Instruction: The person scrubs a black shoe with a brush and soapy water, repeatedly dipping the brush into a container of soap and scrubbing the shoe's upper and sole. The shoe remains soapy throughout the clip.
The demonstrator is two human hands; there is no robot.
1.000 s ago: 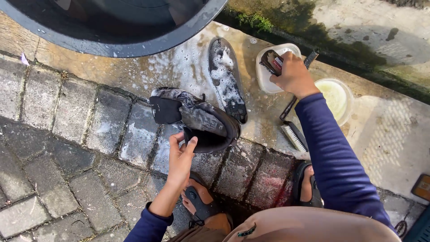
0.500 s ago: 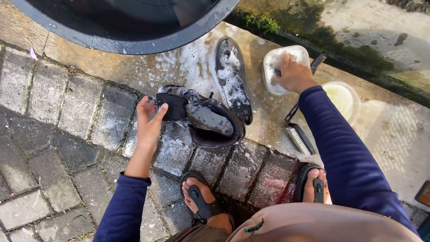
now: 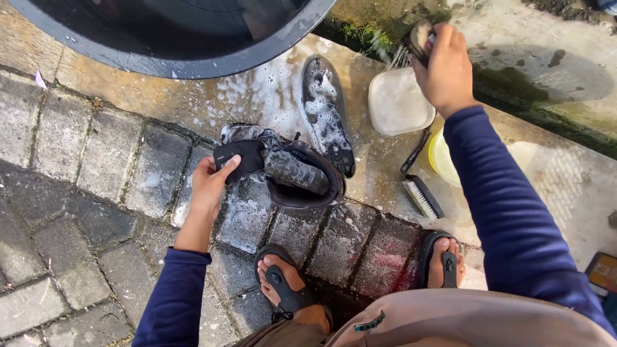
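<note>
While suds lay across the wet paving (image 3: 270,90), the big dark tub (image 3: 173,38) sat at the top edge. Below it the dark shoe (image 3: 289,170) lay on the bricks, its tongue pinched between thumb and fingers of the left hand (image 3: 212,186). A soapy insole (image 3: 328,112) lay just beside it, looking already scrubbed; the shoe itself seemed wet but hardly lathered. The right hand (image 3: 443,67) was closed around a small brush (image 3: 418,38), lifted over the white container (image 3: 398,103). Another brush (image 3: 423,196) lay unused near the sandalled foot (image 3: 443,260).

Wet, soapy dark fabric shoe (image 3: 283,170)
</note>
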